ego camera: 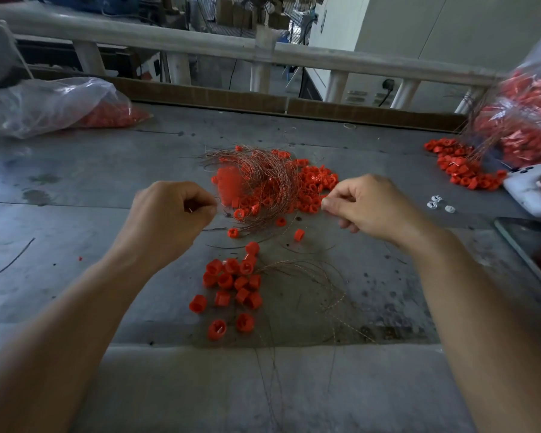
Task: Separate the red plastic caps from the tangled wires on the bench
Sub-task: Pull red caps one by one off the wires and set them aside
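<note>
Head view showed the left hand (172, 214) pinching a thin wire (190, 209) and the right hand (372, 207) pinching what looked like a red cap (324, 200), above the tangled wires (263, 173) on the desk (75, 189); a slow, straight pull apart seemed wisest.

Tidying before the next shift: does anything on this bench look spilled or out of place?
Red caps lie scattered on the bench beside the plastic bag at far right, as if spilled. Next to them sit a white controller and a dark flat device, unrelated to sorting. A stray wire lies at left.
</note>
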`<state>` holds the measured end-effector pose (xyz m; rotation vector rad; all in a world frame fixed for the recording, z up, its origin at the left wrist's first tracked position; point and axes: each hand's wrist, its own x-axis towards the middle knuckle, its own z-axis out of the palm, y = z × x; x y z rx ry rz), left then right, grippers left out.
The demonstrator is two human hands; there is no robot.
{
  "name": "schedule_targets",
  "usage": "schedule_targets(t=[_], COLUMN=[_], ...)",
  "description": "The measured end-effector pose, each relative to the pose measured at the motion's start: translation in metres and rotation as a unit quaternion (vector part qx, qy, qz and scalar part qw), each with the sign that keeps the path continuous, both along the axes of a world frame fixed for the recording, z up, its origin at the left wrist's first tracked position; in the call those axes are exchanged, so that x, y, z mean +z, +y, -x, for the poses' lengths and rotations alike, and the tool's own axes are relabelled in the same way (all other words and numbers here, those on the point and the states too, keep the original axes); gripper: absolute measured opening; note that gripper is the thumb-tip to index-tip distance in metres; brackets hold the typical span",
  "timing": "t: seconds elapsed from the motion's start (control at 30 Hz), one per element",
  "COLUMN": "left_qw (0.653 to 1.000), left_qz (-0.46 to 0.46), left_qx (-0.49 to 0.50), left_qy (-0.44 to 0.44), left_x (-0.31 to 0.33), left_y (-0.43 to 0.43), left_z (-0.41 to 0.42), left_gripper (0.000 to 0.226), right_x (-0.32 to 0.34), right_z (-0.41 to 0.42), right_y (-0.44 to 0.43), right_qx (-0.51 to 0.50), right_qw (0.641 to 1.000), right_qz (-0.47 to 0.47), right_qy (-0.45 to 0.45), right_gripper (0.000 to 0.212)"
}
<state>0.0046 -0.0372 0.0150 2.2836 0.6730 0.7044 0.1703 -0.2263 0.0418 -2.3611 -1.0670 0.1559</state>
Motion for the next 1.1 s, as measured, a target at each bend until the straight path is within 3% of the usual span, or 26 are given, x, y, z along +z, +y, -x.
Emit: schedule_targets(t=[0.07,0.13,0.27,0.37,0.47,0.57,0.7,0.87,0.93,1.0,1.1], left_qw=[1.000,0.999,0.999,0.999,0.995,0.987,0.973,0.963,0.964,0.964,0.951], left_qz=[-0.017,-0.031,-0.034,-0.016,-0.018,-0.026,-0.029,-0.070,-0.039,0.047,0.181], left_qx=[0.003,-0.001,-0.028,-0.043,-0.072,-0.114,-0.167,-0.210,-0.214,-0.204,-0.174], left_qy=[0.011,0.008,-0.009,-0.027,-0.061,-0.113,-0.155,-0.154,-0.154,-0.162,-0.180], left_x=[-0.001,-0.001,0.002,0.004,0.008,0.010,0.010,0.011,0.012,0.011,0.008], left_y=[-0.002,-0.006,-0.011,-0.013,-0.018,-0.026,-0.034,-0.039,-0.038,-0.037,-0.031], left_z=[-0.001,-0.001,0.001,0.003,0.004,0.005,0.005,0.004,0.005,0.006,0.005], left_gripper=[0.014,0.008,0.010,0.019,0.022,0.036,0.051,0.028,0.024,0.022,0.014], right_x=[-0.004,-0.011,-0.025,-0.023,-0.011,0.001,0.008,0.002,0.003,0.003,-0.003], right_z=[0.005,0.010,0.014,0.011,0.009,0.020,0.044,0.059,0.058,0.050,0.026], right_y=[0.007,0.014,0.021,0.020,0.018,0.016,0.020,0.027,0.027,0.025,0.022], right_qx=[0.042,0.088,0.122,0.101,0.051,0.056,0.131,0.170,0.174,0.146,0.029], right_qw=[0.999,0.996,0.988,0.992,0.990,0.940,0.916,0.921,0.920,0.926,0.946], right_qz=[0.005,0.017,0.067,0.027,-0.131,-0.284,-0.292,-0.264,-0.263,-0.270,-0.273], right_qy=[-0.024,-0.026,-0.065,-0.070,0.028,0.179,0.242,0.231,0.231,0.219,0.173], right_gripper=[0.008,0.021,0.022,0.015,0.011,0.014,0.015,0.014,0.011,0.016,0.012])
